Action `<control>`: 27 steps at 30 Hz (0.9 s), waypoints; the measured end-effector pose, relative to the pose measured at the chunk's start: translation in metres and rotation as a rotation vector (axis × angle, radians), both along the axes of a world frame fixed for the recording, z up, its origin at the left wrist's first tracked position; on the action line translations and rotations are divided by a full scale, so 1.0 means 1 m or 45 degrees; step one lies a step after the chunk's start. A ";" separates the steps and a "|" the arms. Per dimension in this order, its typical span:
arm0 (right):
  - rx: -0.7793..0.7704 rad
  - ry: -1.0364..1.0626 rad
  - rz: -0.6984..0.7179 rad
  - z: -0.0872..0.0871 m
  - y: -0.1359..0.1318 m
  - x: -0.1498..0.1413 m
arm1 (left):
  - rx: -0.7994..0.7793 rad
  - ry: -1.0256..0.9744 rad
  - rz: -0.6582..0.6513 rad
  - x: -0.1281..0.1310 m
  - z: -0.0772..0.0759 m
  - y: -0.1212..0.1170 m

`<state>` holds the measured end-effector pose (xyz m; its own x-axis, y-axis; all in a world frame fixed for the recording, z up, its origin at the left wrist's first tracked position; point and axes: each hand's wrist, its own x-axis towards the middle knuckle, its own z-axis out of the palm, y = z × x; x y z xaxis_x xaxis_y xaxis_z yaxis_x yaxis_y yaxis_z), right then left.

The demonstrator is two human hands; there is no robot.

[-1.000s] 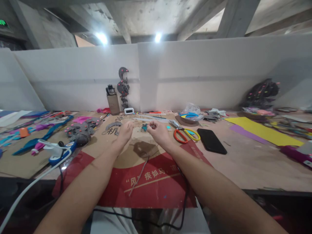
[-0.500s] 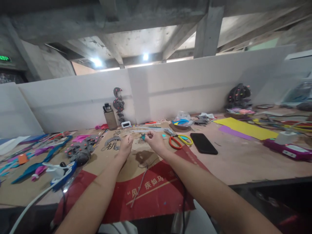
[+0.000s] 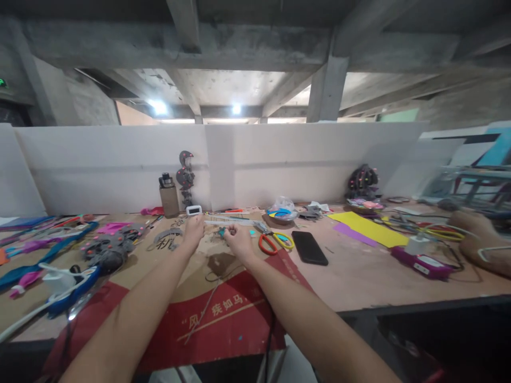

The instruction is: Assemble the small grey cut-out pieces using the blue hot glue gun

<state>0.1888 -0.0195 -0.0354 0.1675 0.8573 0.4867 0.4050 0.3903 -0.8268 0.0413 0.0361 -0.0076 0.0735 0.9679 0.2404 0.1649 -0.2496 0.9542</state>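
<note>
Left of the scissors, the right hand pinched a small teal piece; farther left, the left hand curled, its grip impossible to tell; behind the scissors, a bowl held a blue piece and clear plastic

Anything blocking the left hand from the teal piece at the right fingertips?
Nothing visible. The left hand is across a short gap from the small teal piece at the right hand; a fine thread there couldn't be made out.
</note>
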 end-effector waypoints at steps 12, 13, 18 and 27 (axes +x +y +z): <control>-0.093 0.327 0.084 0.002 0.008 0.011 | 0.067 -0.102 0.044 0.014 -0.023 0.020; -0.104 0.333 0.093 0.000 0.009 0.011 | 0.045 -0.066 -0.035 0.014 -0.023 0.017; -0.172 0.393 0.122 -0.007 0.012 0.010 | -0.025 -0.115 -0.075 0.026 -0.018 -0.002; -0.177 0.417 0.123 -0.013 0.012 0.011 | -0.021 0.046 0.014 0.025 -0.011 -0.006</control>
